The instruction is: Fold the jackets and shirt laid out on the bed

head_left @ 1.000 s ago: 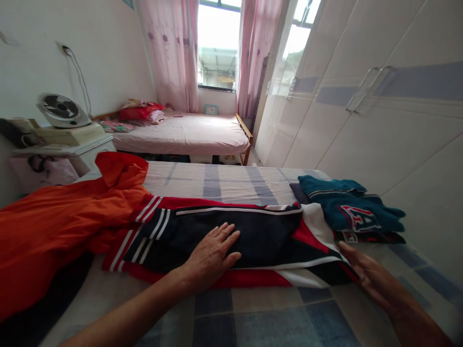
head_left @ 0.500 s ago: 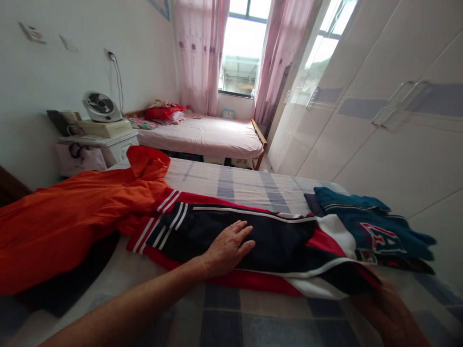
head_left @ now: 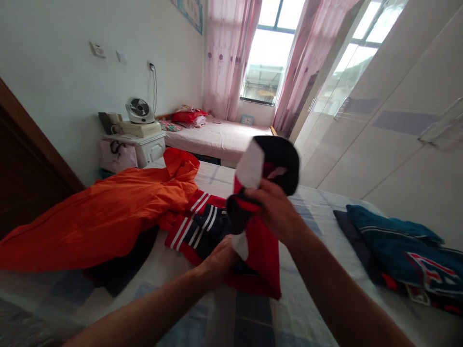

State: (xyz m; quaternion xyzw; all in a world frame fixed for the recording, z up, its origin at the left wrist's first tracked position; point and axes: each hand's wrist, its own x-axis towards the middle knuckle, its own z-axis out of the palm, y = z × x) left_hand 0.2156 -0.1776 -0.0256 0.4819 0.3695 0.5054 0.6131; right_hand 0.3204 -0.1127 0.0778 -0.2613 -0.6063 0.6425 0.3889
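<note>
A navy, red and white jacket lies on the bed, its striped ribbed edge toward the left. My right hand is closed on its collar end, which is lifted and folded back over the middle. The raised part curls up in a dark loop above my fingers. My left hand rests on the jacket's body, and the folded cloth hides its fingers. Left of the jacket, an orange hooded jacket is spread out, touching the striped edge.
A folded teal garment with a letter patch lies at the bed's right, over darker clothes. Beyond the bed stand a white nightstand with a fan and a pink-covered bed. White wardrobe doors line the right side.
My right hand has carried the jacket's collar end up and leftward, folding it over. My left hand, flat on the cloth before, is now partly covered by the fold. The view has turned left.
</note>
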